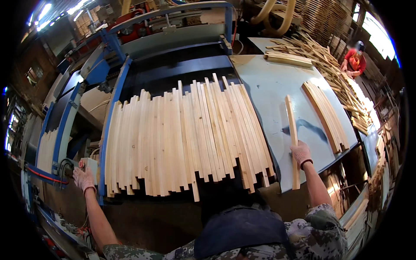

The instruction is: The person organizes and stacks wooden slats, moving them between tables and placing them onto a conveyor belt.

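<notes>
My right hand point(301, 155), in a pale knit glove, is closed around the lower half of a wooden strip point(290, 117). That strip lies lengthwise over the grey metal table point(268, 91), its near end jutting past the edge. On the far left my gloved left hand point(83, 179) rests against a small control box point(90, 165) with a red button, fingers apparently stretched out along it. Between my hands, a wide row of pale wooden strips point(160, 143) lies side by side on a dark conveyor belt point(182, 69), their ends uneven.
A bundle of strips point(326, 117) lies on the table's right part. Behind it spreads a loose heap of strips point(342, 86), where a person in red point(355, 60) works. A blue machine frame point(173, 12) spans the belt's far end; a blue rail point(113, 99) borders its left.
</notes>
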Tool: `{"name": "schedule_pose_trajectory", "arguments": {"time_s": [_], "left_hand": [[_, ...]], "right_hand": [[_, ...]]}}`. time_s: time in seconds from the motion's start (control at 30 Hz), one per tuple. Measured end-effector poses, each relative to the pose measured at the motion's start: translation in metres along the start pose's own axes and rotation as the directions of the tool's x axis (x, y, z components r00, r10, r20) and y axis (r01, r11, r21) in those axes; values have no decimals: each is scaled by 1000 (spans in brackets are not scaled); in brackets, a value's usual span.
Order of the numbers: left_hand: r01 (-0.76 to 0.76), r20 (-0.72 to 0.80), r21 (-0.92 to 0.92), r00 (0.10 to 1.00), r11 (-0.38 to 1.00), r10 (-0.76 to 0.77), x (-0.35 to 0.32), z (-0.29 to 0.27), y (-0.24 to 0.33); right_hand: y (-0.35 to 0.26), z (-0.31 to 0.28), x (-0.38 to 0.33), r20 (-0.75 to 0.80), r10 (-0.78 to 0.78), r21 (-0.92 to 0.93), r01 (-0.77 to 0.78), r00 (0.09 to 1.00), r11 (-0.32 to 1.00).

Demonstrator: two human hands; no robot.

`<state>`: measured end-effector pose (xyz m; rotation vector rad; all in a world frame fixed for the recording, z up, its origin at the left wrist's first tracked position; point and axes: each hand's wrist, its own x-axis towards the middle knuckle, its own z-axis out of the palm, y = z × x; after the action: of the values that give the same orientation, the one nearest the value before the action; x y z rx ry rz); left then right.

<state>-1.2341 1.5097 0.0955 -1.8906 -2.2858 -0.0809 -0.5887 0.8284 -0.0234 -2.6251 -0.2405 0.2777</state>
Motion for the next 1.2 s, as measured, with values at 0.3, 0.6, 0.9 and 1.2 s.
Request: {"name": "schedule_pose_trajectory", "arguments": {"time_s": [0.3, 0.6, 0.9, 1.2], "left_hand": [[-19, 67, -72, 997, 997, 23, -16, -13, 2], [-407, -329, -879, 894, 246, 303, -163, -17, 90], [361, -24, -920, 338, -153, 941, -372, -26, 196], [395, 120, -907, -89, 146, 989, -537, -41, 228]], "right_hand": [[-43, -1, -22, -104, -10, -307, -22, 995, 951], [-37, -8, -43, -124, -20, -181, -3, 992, 984], [-15, -11, -87, -9, 42, -170, -43, 999, 985], [2, -8, -109, -6, -10, 10, 10, 1000, 1000]]}}
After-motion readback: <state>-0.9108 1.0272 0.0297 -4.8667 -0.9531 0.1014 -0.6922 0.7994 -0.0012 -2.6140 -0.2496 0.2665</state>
